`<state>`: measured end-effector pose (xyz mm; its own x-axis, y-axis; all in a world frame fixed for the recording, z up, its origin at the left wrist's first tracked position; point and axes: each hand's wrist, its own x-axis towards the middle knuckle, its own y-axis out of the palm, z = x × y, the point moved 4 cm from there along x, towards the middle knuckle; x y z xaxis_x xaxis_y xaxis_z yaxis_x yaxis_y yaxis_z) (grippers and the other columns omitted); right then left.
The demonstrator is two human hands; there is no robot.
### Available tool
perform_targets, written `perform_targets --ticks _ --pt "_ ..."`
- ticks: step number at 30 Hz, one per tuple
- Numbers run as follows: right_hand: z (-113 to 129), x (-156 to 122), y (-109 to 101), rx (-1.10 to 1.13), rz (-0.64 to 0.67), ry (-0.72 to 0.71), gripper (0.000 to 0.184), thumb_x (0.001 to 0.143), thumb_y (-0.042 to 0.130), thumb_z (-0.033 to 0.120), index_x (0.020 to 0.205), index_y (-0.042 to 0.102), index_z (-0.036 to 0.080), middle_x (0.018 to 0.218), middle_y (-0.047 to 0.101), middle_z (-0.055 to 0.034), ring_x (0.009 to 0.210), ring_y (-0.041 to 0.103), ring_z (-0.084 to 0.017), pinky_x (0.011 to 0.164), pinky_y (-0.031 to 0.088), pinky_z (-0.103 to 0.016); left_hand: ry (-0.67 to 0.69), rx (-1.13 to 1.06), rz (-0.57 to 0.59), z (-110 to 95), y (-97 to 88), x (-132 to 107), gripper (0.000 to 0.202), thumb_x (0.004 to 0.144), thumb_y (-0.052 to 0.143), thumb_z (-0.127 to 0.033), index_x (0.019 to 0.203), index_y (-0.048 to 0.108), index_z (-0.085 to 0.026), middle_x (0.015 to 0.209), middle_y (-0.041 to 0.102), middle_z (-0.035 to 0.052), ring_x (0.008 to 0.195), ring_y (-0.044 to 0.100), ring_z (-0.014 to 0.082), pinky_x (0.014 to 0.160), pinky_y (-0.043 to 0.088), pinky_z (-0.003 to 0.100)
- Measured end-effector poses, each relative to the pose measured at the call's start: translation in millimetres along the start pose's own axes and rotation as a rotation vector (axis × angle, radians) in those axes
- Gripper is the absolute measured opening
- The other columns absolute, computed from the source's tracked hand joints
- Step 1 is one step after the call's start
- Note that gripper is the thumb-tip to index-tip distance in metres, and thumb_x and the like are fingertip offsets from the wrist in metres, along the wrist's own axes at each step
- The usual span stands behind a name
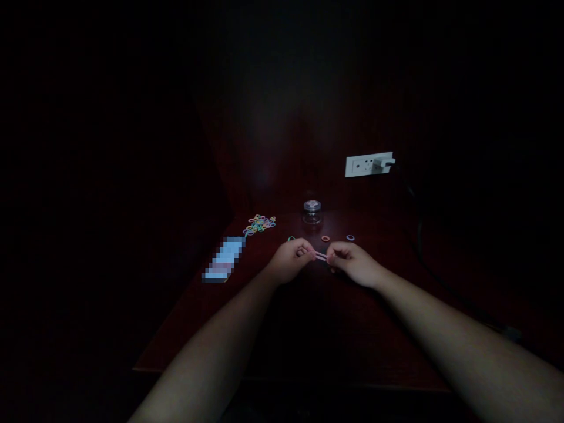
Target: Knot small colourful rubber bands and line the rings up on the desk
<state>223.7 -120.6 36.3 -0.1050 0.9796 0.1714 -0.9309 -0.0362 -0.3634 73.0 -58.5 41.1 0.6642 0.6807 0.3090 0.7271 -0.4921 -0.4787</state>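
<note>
Between fingers (310, 256), a taut pink loop (321, 254).

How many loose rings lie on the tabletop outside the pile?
3: small green ring behind left hand, purple ring behind right hand, orange ring between those; hands may hide more.

Band ends, a ring and much of the table lost to hands and dark
The ends of the pink band (321, 256) are hidden in the fingers of the left hand (291, 258) and right hand (355, 263); the left hand partly covers a green ring (291, 238); both forearms (211, 341) run off the picture and hide stretches of the table (189, 329); the bright panel (224, 258) is pixelated; the pattern on the jar lid (312, 205) is too small to tell; the cable (420, 229) fades into shadow.
</note>
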Motion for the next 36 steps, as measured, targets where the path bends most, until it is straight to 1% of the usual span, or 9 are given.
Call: perform_targets --ticks 6,12,14,19,22,26,30,33,36 --pt "-0.2 0.9 -0.7 0.010 -0.030 -0.015 0.011 0.073 0.056 0.024 0.065 0.053 0.017 0.053 0.052 0.0026 0.051 0.046 -0.010 0.051 0.034 -0.023 -0.023 -0.091 0.084 -4.2 10.2 -2.1 0.018 0.076 0.060 -0.029 0.080 0.061 -0.012 0.067 0.057 0.0005 0.059 0.047 0.0087 0.056 0.036 0.020" --pt "1.8 2.3 -5.1 0.028 -0.019 -0.062 0.018 0.076 0.054 0.028 0.062 0.052 0.017 0.054 0.054 0.0023 0.052 0.047 -0.011 0.054 0.035 -0.024 -0.024 -0.119 0.180 -7.5 11.4 -5.7 0.018 0.077 0.058 -0.031 0.079 0.060 -0.013 0.062 0.053 -0.0013 0.055 0.043 0.0078 0.051 0.032 0.019" --pt "5.2 2.5 -9.2 0.036 -0.020 -0.092 0.020 0.077 0.054 0.030 0.061 0.052 0.018 0.055 0.054 0.0021 0.054 0.047 -0.011 0.056 0.036 -0.025 0.000 -0.094 0.174 -8.0 8.1 -5.8 0.019 0.079 0.056 -0.032 0.078 0.059 -0.014 0.062 0.052 -0.0015 0.055 0.043 0.0080 0.052 0.032 0.020" --pt "10.0 2.6 -18.4 0.062 -0.078 -0.100 0.020 0.074 0.060 0.032 0.061 0.052 0.018 0.055 0.055 0.0018 0.058 0.049 -0.013 0.061 0.037 -0.028 0.064 -0.069 0.086 -7.9 -1.8 -3.8 0.019 0.082 0.052 -0.031 0.077 0.057 -0.013 0.070 0.056 0.0005 0.062 0.046 0.0095 0.058 0.034 0.021" --pt "10.1 1.7 -12.8 0.057 -0.025 -0.122 0.022 0.078 0.057 0.032 0.062 0.052 0.018 0.056 0.056 0.0012 0.058 0.049 -0.012 0.061 0.037 -0.027 0.066 -0.048 0.093 -8.6 0.4 -3.9 0.019 0.082 0.052 -0.031 0.077 0.057 -0.013 0.070 0.055 0.0003 0.061 0.046 0.0093 0.057 0.034 0.021" --pt "5.9 0.4 -1.3 0.093 0.058 -0.135 0.021 0.082 0.052 0.032 0.067 0.049 0.018 0.060 0.056 0.0005 0.057 0.049 -0.011 0.058 0.036 -0.025 0.009 -0.059 0.133 -7.5 8.8 -4.9 0.020 0.081 0.053 -0.033 0.079 0.056 -0.014 0.063 0.051 -0.0022 0.055 0.042 0.0080 0.051 0.032 0.020" --pt "1.6 0.5 3.0 0.105 0.074 -0.123 0.021 0.084 0.051 0.034 0.071 0.048 0.018 0.061 0.056 0.0007 0.056 0.049 -0.011 0.055 0.036 -0.024 -0.012 -0.088 0.129 -4.0 13.3 -3.9 0.020 0.079 0.057 -0.034 0.081 0.056 -0.014 0.065 0.052 -0.0018 0.057 0.044 0.0077 0.053 0.034 0.019" --pt "0.3 0.8 2.8 0.073 0.075 -0.118 0.023 0.085 0.051 0.037 0.072 0.050 0.017 0.061 0.055 0.0007 0.056 0.049 -0.011 0.055 0.037 -0.023 0.011 -0.088 0.099 -3.3 12.4 -2.7 0.022 0.079 0.059 -0.035 0.083 0.056 -0.014 0.070 0.055 -0.0005 0.061 0.047 0.0081 0.056 0.037 0.019" --pt "-1.0 1.0 2.4 0.057 0.076 -0.119 0.025 0.084 0.052 0.039 0.073 0.050 0.017 0.061 0.055 0.0008 0.055 0.049 -0.010 0.054 0.037 -0.023 0.006 -0.092 0.084 -3.5 10.5 -2.1 0.023 0.078 0.060 -0.035 0.084 0.056 -0.013 0.073 0.056 0.0003 0.063 0.049 0.0083 0.057 0.038 0.019"
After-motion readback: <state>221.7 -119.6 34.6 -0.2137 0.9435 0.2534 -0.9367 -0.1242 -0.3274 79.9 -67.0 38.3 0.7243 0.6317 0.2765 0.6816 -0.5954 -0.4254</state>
